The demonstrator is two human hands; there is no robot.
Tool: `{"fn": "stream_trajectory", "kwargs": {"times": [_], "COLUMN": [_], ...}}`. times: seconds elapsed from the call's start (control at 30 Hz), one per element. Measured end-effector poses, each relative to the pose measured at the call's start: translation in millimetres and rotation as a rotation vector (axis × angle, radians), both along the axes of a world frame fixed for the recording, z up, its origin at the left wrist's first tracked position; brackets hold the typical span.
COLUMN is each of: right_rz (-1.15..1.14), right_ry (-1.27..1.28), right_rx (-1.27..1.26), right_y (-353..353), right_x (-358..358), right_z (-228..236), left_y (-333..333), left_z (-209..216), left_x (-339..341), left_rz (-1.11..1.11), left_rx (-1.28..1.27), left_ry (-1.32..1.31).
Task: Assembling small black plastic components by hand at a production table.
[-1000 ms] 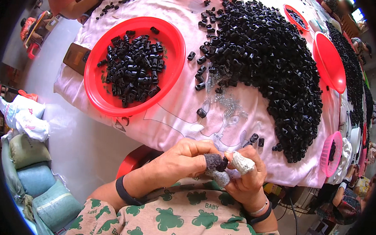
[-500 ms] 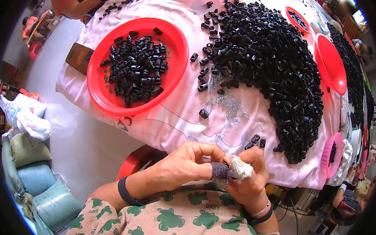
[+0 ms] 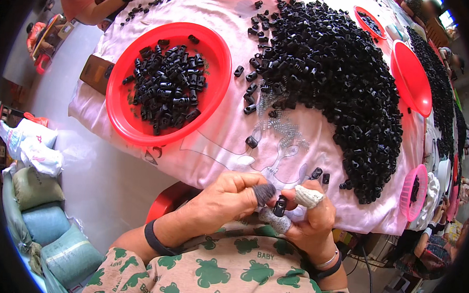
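Note:
A small black plastic cord lock (image 3: 279, 205) stands upright between the fingers of my right hand (image 3: 312, 218), which wears pale finger covers. My left hand (image 3: 227, 198) is closed close beside it, its thumb in a dark grey cover at the cord lock's upper left. What the left fingertips pinch, if anything, is hidden. Just beyond my hands lie a couple of loose black pieces (image 3: 316, 173). Thin metal springs (image 3: 285, 129) are scattered on the pink cloth (image 3: 213, 158), below a big heap of black plastic parts (image 3: 326, 72).
At the left, a red basin (image 3: 221, 93) contains many black pieces, with a brown box (image 3: 95, 72) beside it. A red bowl (image 3: 411, 81) and a pink basket (image 3: 413, 193) line the right side. Another person's arm (image 3: 107, 7) reaches in at the far left. Stuffed sacks (image 3: 45, 224) lie on the floor.
My hands have drawn slightly apart and turned, so the cord lock now shows between them. The left thumb has moved up and left. The head view has shifted slightly.

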State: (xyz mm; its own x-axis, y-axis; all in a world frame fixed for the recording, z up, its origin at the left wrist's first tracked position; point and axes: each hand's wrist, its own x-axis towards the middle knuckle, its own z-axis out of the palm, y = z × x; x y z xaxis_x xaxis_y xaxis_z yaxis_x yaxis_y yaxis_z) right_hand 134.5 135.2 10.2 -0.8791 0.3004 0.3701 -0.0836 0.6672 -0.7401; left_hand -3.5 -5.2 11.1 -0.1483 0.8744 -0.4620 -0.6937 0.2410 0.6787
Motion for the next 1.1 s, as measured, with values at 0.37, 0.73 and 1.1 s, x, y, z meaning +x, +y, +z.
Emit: {"fn": "stream_trajectory", "kwargs": {"times": [0.37,0.73,1.1], "right_rz": [-0.010,-0.161,-0.099], "right_ry": [0.033,-0.025,-0.042], "right_rx": [0.063,-0.196,0.004], "right_y": [6,17,14], "right_x": [2,5,0], "right_z": [-9,-8,-8], "left_y": [4,-11,12], "left_z": [-4,0,-23], "left_x": [7,-27,-20], "left_rz": [-0.010,0.633,0.429], "left_rx": [0.051,0.329,0.043], "left_ry": [0.045,-0.121,1.577]}}
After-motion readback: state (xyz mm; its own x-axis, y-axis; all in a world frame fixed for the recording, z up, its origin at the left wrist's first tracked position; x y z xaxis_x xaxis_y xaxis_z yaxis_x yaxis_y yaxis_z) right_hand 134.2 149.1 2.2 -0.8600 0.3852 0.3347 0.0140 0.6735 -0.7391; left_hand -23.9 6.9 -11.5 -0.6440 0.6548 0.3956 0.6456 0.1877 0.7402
